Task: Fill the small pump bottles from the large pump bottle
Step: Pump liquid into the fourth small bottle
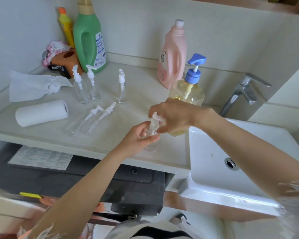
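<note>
A pale stone counter (138, 94) runs beside a white basin (231, 169) in a tiled washroom. Near its front edge the left hand (136, 140) curls round a small clear plastic pump bottle (151, 145), which looks empty, while the right hand (173, 116) pinches its white pump head (154, 121). Just behind stands the large clear pump bottle (186, 95) with a blue pump, holding yellow liquid. Further left, three small clear bottles (93, 87) stand upright and two more (90, 119) lie flat, all apparently empty, near a white paper roll (41, 112).
</note>
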Available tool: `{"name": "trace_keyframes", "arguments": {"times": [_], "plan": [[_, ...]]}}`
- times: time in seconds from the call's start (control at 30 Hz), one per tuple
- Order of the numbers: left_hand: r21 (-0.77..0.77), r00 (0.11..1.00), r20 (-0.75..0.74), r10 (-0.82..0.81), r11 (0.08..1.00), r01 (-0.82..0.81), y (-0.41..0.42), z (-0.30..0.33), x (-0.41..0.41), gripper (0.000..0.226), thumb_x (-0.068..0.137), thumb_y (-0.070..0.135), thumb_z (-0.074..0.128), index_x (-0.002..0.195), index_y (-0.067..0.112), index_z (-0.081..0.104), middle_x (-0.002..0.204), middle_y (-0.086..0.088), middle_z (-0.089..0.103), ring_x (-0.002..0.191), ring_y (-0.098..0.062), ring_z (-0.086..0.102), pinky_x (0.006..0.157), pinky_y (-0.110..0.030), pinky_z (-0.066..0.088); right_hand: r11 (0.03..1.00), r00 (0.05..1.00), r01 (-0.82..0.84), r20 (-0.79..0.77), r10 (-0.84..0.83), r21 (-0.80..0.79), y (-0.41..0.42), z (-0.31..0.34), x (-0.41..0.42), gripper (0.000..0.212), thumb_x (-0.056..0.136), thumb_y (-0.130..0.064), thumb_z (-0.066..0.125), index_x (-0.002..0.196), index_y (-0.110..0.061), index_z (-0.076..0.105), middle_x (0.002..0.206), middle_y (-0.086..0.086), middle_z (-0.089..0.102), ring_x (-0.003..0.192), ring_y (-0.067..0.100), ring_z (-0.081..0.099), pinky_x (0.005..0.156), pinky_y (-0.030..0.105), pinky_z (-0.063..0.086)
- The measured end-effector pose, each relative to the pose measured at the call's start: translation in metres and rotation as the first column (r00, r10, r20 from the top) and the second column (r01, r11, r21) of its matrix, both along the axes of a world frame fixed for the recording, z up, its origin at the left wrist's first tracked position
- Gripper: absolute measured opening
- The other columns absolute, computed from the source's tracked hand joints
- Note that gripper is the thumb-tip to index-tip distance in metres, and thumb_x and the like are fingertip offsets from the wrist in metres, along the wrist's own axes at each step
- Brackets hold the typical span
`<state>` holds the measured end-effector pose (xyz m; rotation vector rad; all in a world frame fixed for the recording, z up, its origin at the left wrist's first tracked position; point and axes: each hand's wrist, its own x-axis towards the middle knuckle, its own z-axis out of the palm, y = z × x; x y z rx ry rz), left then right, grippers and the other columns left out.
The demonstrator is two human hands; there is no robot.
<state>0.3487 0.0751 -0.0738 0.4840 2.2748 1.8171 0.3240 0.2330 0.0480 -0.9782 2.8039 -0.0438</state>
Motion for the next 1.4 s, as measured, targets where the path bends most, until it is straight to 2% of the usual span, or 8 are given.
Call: {"name": "trace_keyframes", "arguments": {"times": [0.13,0.5,0.63,0.73,0.9,1.1,1.2,1.4], "plan": [[-0.013,1.000,-0.009,0.030,0.999,-0.030,0.002,0.001,-0.002,0.021,0.078,0.046,0.070,0.098,0.047,0.064,0.081,-0.003,0.042,0.066,-0.011,0.036,0.069,-0.029,0.034,0.999,0.990,0.041,-0.134,-0.037,0.028,0.002,-0.004,0.004,0.048,0.086,-0.061,0.052,0.066,-0.017,0.046,0.065,-0.002,0.043,0.071,0.025,0.048,0.063,0.032,0.035],[0.010,1.000,0.023,0.012,1.000,-0.012,0.001,-0.002,0.001,0.042,0.074,0.047,0.072,0.113,0.034,0.063,0.099,-0.001,0.069,0.093,-0.018,0.062,0.089,-0.039,0.047,0.993,0.998,0.022,-0.061,-0.029,-0.116,0.006,-0.011,0.006,0.032,0.083,-0.044,0.066,0.107,-0.024,0.061,0.088,-0.007,0.062,0.085,0.017,0.054,0.074,0.030,0.042],[0.007,1.000,0.015,0.024,1.000,-0.024,0.003,0.000,0.003,0.027,0.079,0.039,0.073,0.104,0.035,0.064,0.077,0.012,0.058,0.071,-0.005,0.052,0.073,-0.028,0.043,0.990,0.998,-0.001,-0.069,-0.009,-0.143,0.006,-0.008,0.007,0.026,0.087,-0.036,0.064,0.083,-0.011,0.058,0.069,-0.001,0.056,0.077,0.026,0.057,0.067,0.034,0.041],[0.020,0.999,0.009,0.051,0.998,-0.051,0.004,-0.001,0.001,0.026,0.071,0.050,0.072,0.094,0.043,0.065,0.085,-0.002,0.047,0.072,-0.011,0.045,0.072,-0.032,0.039,0.996,0.958,0.079,-0.274,-0.087,-0.039,0.000,-0.022,0.013,0.040,0.092,-0.053,0.048,0.081,-0.015,0.050,0.075,0.005,0.057,0.080,0.033,0.056,0.065,0.032,0.037],[0.022,0.999,0.029,0.023,0.999,-0.023,0.004,-0.001,0.002,0.036,0.069,0.049,0.074,0.103,0.041,0.065,0.099,-0.003,0.069,0.099,-0.030,0.062,0.093,-0.043,0.048,0.976,0.999,-0.028,0.009,0.031,-0.215,0.012,-0.009,0.005,0.021,0.083,-0.028,0.069,0.101,-0.020,0.065,0.087,-0.007,0.069,0.080,0.018,0.064,0.077,0.032,0.051],[-0.002,1.000,0.006,0.020,1.000,-0.020,0.003,-0.004,-0.002,0.028,0.074,0.046,0.075,0.099,0.048,0.063,0.094,-0.022,0.059,0.082,-0.032,0.055,0.082,-0.041,0.046,0.989,0.980,0.052,-0.186,-0.078,-0.140,0.003,-0.018,0.010,0.035,0.082,-0.049,0.066,0.102,-0.020,0.062,0.087,-0.001,0.065,0.089,0.024,0.060,0.073,0.031,0.044],[-0.027,1.000,-0.003,0.018,0.999,-0.018,0.002,-0.006,-0.002,0.029,0.074,0.051,0.073,0.099,0.046,0.062,0.088,-0.014,0.057,0.076,-0.022,0.050,0.075,-0.034,0.040,0.974,1.000,-0.004,-0.010,0.002,-0.226,0.006,-0.014,0.005,0.028,0.081,-0.033,0.073,0.106,-0.019,0.068,0.087,-0.001,0.069,0.083,0.020,0.061,0.077,0.033,0.048],[-0.036,0.992,-0.045,0.118,0.992,-0.120,0.007,-0.009,-0.001,0.022,0.081,0.022,0.075,0.089,0.036,0.061,0.057,0.020,0.043,0.055,0.001,0.044,0.057,-0.010,0.032,0.934,0.922,0.251,-0.232,-0.311,-0.254,-0.010,-0.041,0.021,0.040,0.092,-0.047,0.055,0.083,-0.008,0.053,0.080,0.012,0.065,0.078,0.034,0.059,0.068,0.032,0.035]]}}
